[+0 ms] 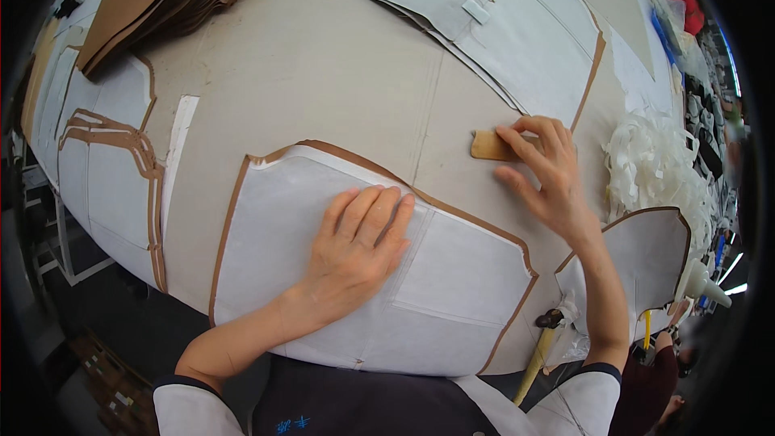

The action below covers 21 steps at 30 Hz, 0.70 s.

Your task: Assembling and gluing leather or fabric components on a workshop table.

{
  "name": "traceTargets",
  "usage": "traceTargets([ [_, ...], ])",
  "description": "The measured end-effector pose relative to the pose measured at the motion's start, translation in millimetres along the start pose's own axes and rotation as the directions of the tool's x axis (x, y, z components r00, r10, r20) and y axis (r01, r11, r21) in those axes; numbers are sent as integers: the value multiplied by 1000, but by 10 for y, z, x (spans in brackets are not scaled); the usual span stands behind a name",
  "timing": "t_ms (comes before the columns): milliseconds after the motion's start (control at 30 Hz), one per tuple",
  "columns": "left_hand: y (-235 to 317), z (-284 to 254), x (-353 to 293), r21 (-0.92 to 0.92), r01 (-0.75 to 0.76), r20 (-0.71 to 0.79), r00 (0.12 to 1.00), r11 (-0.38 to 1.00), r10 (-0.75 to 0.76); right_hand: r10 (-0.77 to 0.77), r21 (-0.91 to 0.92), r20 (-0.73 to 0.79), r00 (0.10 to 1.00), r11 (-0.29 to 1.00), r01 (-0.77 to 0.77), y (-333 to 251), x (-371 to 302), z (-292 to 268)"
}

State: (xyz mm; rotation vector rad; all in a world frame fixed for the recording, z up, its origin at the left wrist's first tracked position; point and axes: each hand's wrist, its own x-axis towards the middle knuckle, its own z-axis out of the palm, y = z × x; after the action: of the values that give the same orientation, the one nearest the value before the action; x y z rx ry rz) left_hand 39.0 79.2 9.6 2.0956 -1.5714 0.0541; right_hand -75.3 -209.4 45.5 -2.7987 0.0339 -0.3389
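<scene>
A white-faced panel (274,194) with brown edging lies in front of me on the table. My left hand (359,234) rests flat on it with nothing in its grasp, fingers stretched toward the far edge. Just beyond that edge, to the right, a small tan block (487,145) sits on the table surface. My right hand (549,165) is over the block's right end, with fingertips at its top and the thumb apart from it. The fingers hide part of the block.
Another white panel (533,32) lies at the far right. Brown pieces (161,0) are stacked far left, above more edged panels (113,186). White strips (646,153) pile up at right. A hammer (534,363) lies at the near right edge, with a person's sleeve (646,387) beyond.
</scene>
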Motion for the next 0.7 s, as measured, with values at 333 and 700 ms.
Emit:
traceTargets([
  [333, -821, -396, 211, -21, 71, -170, 983, 997, -73, 163, 365, -181, 970, 927, -87, -1216, 625, 998],
  [700, -1248, -561, 397, -322, -25, 113, 991, 946, 64, 154, 282, -353, 923, 958, -52, -1407, 647, 1241],
])
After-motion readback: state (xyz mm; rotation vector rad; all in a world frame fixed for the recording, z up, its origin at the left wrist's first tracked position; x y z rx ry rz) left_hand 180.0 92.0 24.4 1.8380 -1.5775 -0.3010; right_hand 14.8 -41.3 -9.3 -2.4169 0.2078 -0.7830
